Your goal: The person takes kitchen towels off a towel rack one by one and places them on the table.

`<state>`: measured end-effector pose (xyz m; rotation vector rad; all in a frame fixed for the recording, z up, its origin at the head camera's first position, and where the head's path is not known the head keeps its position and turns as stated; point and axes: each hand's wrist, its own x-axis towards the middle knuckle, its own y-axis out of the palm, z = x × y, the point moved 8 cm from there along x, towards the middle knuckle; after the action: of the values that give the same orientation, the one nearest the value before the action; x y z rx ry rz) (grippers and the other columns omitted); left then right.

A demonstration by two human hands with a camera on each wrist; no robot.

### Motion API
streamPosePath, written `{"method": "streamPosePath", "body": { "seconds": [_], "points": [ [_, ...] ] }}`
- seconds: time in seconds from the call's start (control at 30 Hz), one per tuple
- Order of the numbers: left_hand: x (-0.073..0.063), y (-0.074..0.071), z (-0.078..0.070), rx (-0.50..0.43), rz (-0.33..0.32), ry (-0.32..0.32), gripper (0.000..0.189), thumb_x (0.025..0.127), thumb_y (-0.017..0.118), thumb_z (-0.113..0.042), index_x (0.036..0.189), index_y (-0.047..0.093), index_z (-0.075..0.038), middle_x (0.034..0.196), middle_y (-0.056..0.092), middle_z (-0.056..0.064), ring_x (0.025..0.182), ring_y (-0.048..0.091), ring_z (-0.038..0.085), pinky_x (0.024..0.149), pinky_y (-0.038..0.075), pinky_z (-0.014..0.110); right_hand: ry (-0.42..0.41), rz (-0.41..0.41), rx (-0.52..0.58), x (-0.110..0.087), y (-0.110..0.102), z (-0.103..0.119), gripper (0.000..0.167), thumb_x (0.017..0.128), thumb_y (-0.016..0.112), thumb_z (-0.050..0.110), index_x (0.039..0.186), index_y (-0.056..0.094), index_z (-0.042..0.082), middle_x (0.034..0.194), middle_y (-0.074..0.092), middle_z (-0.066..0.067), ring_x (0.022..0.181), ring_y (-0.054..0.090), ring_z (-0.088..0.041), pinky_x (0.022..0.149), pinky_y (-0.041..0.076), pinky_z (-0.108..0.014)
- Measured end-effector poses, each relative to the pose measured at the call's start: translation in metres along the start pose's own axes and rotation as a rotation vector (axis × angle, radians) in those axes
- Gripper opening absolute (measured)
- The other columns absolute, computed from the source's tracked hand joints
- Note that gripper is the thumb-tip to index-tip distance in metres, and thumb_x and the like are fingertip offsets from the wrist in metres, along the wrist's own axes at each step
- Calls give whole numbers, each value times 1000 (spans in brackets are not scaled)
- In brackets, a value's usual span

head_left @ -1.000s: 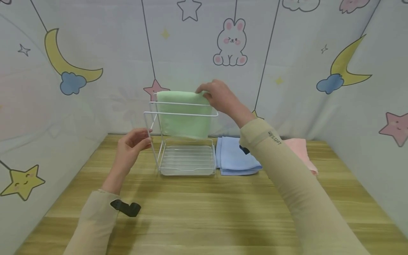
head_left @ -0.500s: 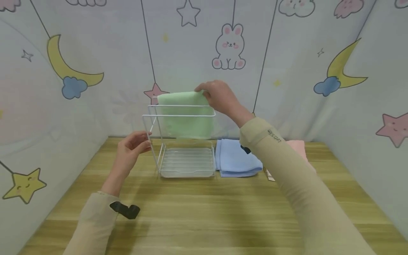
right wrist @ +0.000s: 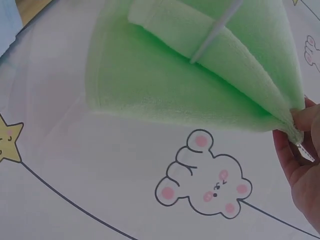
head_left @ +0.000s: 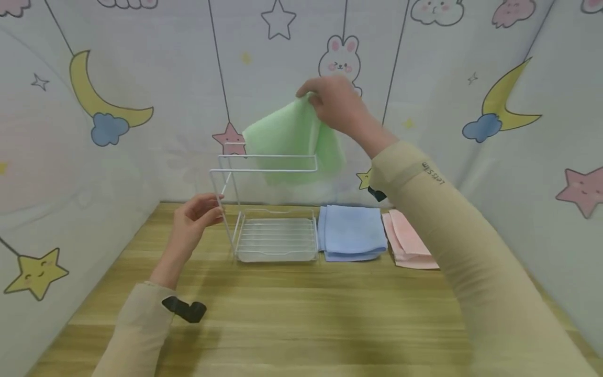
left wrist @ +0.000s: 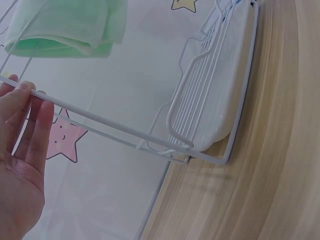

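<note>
My right hand (head_left: 341, 107) pinches the top edge of a pale green towel (head_left: 282, 136) near one corner. The towel hangs in folds, raised over the back of a white wire rack (head_left: 264, 170). In the right wrist view, the thumb and fingers of that hand (right wrist: 305, 170) gather the towel's edge (right wrist: 165, 80), and a white rod (right wrist: 215, 32) crosses in front of the cloth. My left hand (head_left: 190, 222) holds the rack's left upright. The left wrist view shows thumb and fingertips around this upright (left wrist: 110, 122), below the dangling towel (left wrist: 65, 30).
A shallow whitish tray (head_left: 275, 256) sits in the rack's base. To its right lie a folded blue towel (head_left: 353, 233) and a folded pink towel (head_left: 410, 246), partly behind the right sleeve. A patterned curtain (head_left: 165, 146) stands behind the wooden table (head_left: 282, 314).
My right hand has lifted the green towel up and slightly right, off the rack's rear bar, and its right side now swings loose. The left hand keeps its hold on the rack.
</note>
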<state>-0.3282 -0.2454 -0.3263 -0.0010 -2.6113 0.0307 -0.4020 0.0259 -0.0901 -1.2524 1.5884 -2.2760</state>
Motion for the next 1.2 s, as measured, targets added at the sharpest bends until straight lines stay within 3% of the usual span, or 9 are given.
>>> {"method": "streamPosePath", "body": {
  "seconds": [0.03,0.1,0.27,0.43,0.6,0.8,0.9,1.03,1.2],
  "points": [
    [0,0,0,-1,0,-1,23,94,63,0,117,64,1,98,72,-13,88,68,2,79,63,19,-4,-16,2,1,-6,1,31,99,48,1,119,71,8,121,71,-12,86,59,-22,77,53,-28],
    [0,0,0,4,1,-3,23,94,64,0,116,64,2,98,72,-13,87,68,1,79,63,19,-2,-54,2,4,-19,3,30,99,49,2,119,71,8,123,71,-11,103,65,-23,97,53,-31],
    [1,-1,-1,-3,-3,7,23,94,63,0,117,63,3,98,72,-13,88,68,0,79,63,18,45,-177,9,8,-59,3,28,101,51,6,119,71,10,126,70,-6,122,64,-19,112,48,-27],
    [3,-2,-2,7,-12,15,26,94,63,0,118,60,7,99,72,-14,88,68,-1,78,62,17,109,-319,-18,3,-100,-5,30,100,49,7,118,72,13,123,71,-1,98,64,-9,87,55,-13],
    [3,-1,1,7,-5,3,25,94,64,-1,118,61,6,99,72,-14,88,68,0,79,62,18,160,-348,-61,-13,-122,-22,32,99,47,9,119,72,16,124,71,3,91,59,-6,81,52,-11],
    [1,-1,1,4,-10,3,25,94,64,0,118,62,4,100,72,-14,89,69,1,78,63,18,248,-330,-85,-44,-132,-54,33,100,47,14,123,70,17,127,70,1,101,65,-13,92,57,-16],
    [1,-3,0,5,-20,8,24,94,64,0,117,63,4,99,72,-14,88,69,1,78,62,18,259,-318,-91,-60,-132,-66,32,99,48,14,121,71,17,124,71,-2,98,67,-17,79,56,-8],
    [1,-4,-2,1,-23,15,26,93,64,0,118,61,6,98,73,-13,87,69,0,78,62,18,241,-254,-98,-79,-120,-74,31,98,49,12,118,73,15,121,72,-7,95,72,-25,62,43,2],
    [0,-4,-3,-4,-15,11,25,93,64,1,118,63,4,99,73,-13,87,69,-1,78,62,18,222,-152,-88,-101,-96,-79,30,95,51,6,115,74,11,117,73,-14,89,74,-32,57,40,1]
  ]
}}
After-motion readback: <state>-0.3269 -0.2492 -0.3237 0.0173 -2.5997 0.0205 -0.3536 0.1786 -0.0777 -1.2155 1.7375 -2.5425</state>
